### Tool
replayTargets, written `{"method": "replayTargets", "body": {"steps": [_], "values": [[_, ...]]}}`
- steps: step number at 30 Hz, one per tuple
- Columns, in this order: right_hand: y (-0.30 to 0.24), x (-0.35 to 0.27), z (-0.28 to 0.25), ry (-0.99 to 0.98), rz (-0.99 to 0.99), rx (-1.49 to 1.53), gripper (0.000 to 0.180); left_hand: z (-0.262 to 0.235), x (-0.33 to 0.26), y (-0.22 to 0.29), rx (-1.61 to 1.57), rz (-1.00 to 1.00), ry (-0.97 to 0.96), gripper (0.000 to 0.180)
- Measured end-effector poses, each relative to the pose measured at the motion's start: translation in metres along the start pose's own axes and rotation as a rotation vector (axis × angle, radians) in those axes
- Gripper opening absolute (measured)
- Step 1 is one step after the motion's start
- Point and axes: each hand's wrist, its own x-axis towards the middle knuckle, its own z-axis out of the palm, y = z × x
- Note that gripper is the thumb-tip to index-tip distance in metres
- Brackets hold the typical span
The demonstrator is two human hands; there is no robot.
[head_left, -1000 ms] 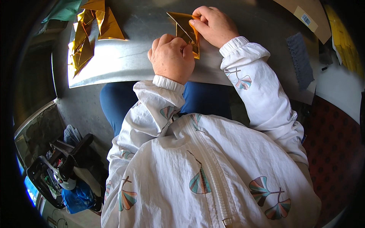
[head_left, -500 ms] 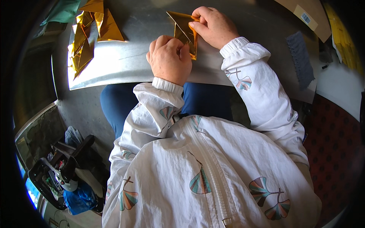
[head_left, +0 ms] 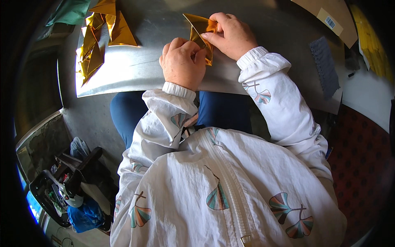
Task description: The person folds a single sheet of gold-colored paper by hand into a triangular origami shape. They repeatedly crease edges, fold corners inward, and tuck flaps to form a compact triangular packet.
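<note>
Right now both hands pinch one gold foil sheet [head_left: 200, 33] at the far edge of the grey table [head_left: 144, 68]: the left hand [head_left: 183, 64] presses its near corner, the right hand [head_left: 232, 35] grips its far side. More folded gold pieces [head_left: 98, 37] lie toward the far left corner.
</note>
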Motion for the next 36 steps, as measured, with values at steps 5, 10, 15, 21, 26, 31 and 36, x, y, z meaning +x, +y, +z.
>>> {"method": "replayTargets", "body": {"steps": [5, 10, 15, 21, 26, 31, 36], "values": [[0.001, -0.004, -0.003, 0.027, -0.095, -0.014, 0.046, -0.001, -0.001, -0.005, -0.008, 0.081, 0.043, 0.011], [0.002, -0.004, -0.003, 0.012, -0.097, -0.005, 0.048, -0.010, 0.000, -0.015, -0.083, 0.193, -0.035, 0.025], [-0.001, -0.005, -0.004, 0.005, -0.096, 0.007, 0.047, -0.031, -0.009, -0.035, -0.133, 0.239, -0.102, 0.041], [-0.004, -0.006, -0.005, 0.012, -0.097, 0.002, 0.045, -0.037, -0.015, -0.044, -0.107, 0.238, -0.068, 0.044], [-0.009, -0.007, -0.009, -0.016, -0.052, 0.008, 0.046, -0.033, -0.016, -0.041, -0.149, 0.193, -0.063, 0.039], [-0.013, -0.007, -0.013, -0.048, -0.015, 0.019, 0.046, -0.029, -0.012, -0.040, -0.063, 0.246, -0.076, 0.035], [-0.012, -0.007, -0.010, -0.029, -0.023, 0.029, 0.045, -0.035, -0.005, -0.048, -0.115, 0.202, -0.064, 0.036]]}}
